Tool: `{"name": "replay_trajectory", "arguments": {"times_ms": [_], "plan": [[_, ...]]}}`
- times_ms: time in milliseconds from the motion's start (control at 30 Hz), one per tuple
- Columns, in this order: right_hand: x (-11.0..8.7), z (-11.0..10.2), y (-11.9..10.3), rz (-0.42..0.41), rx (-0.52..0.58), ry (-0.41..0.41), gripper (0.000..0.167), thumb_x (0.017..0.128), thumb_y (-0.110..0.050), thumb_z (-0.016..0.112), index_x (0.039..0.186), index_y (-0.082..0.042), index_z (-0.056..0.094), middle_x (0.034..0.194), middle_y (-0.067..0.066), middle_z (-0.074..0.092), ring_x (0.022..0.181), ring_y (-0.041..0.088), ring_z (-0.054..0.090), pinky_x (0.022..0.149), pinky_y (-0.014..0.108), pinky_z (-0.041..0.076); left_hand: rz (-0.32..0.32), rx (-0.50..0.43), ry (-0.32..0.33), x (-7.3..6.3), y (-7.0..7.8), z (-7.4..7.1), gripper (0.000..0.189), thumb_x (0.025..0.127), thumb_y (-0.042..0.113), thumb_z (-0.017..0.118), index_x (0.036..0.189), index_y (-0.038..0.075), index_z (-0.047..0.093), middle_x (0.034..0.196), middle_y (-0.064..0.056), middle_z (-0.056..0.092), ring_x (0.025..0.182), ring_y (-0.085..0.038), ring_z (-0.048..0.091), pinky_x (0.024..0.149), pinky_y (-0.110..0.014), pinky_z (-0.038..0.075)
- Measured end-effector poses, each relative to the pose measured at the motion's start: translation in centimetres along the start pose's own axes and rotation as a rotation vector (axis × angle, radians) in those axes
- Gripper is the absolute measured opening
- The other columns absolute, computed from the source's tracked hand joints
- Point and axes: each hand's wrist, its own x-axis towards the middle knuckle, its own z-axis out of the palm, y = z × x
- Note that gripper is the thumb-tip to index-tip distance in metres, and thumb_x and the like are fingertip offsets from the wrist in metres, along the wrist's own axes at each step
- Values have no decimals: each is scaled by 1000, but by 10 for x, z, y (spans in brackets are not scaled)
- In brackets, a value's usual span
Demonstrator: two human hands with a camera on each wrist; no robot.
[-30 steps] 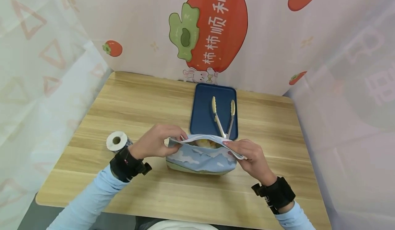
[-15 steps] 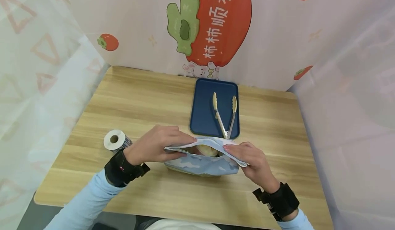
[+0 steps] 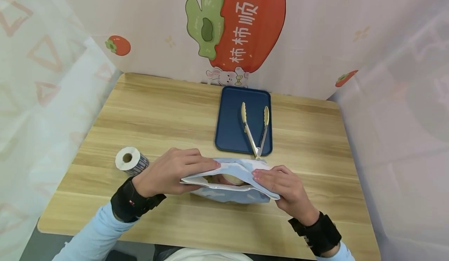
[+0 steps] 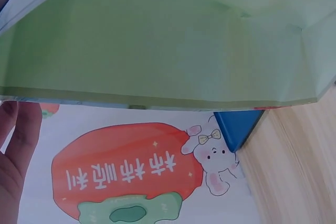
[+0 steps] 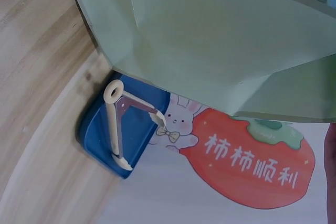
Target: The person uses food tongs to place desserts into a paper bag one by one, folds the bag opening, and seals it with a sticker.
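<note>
A paper bag (image 3: 224, 196) with a blue sky and cloud print is between both hands in the head view, its mouth partly open toward the person. A pale round item (image 3: 232, 180), like bread, shows inside. My left hand (image 3: 175, 170) grips the left end of the rim, fingers over the far edge. At the right end, my right hand (image 3: 285, 189) pinches the rim with fingertips on its outer face. The bag's green lower part (image 4: 157, 45) fills the top of the left wrist view, with left fingers (image 4: 23, 140) at the edge. Its green paper (image 5: 199, 40) also crosses the right wrist view.
Behind the bag lies a blue tray (image 3: 229, 136) bearing metal tongs (image 3: 250, 136) with cream tips, spread apart. A roll of labels (image 3: 139, 165) sits left, close to the left forearm. The wooden table (image 3: 168, 113) ends against a printed backdrop (image 3: 154, 15).
The bag's rim has come lower and tilted toward the person, with more of its far panel showing. My left hand has shifted its fingers across the far rim; the right keeps its hold.
</note>
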Motion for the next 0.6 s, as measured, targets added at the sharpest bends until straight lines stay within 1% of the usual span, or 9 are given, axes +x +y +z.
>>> {"name": "replay_trajectory", "arguments": {"times_ms": [167, 333, 433, 600], "plan": [[-2, 1, -3, -39, -25, -5, 25, 104, -7, 54, 118, 2, 73, 117, 14, 72, 105, 27, 71, 83, 36, 48, 19, -5, 18, -3, 4, 2, 77, 66, 16, 94, 135, 10, 60, 120, -1, 69, 90, -14, 62, 69, -25, 55], [-2, 1, -6, -66, -33, -7, 25, 104, -6, 53, 117, 3, 73, 118, 15, 72, 106, 27, 71, 80, 37, 48, 1, -24, 33, -6, 9, 2, 86, 62, 17, 96, 137, 7, 55, 120, -4, 67, 95, -16, 62, 73, -28, 56], [-1, 2, -7, -63, -31, 2, 25, 104, -6, 54, 116, 4, 73, 116, 15, 72, 104, 27, 71, 80, 37, 48, -18, -48, 41, -7, 10, 3, 90, 60, 16, 98, 137, 4, 53, 118, -5, 66, 95, -16, 62, 75, -29, 57], [0, 2, -7, -34, -23, 25, 24, 102, -9, 58, 116, 5, 72, 112, 16, 73, 102, 26, 72, 81, 35, 50, -53, -95, 60, -8, 9, 6, 93, 60, 17, 98, 137, 3, 48, 117, -6, 65, 93, -15, 61, 77, -30, 57]]}}
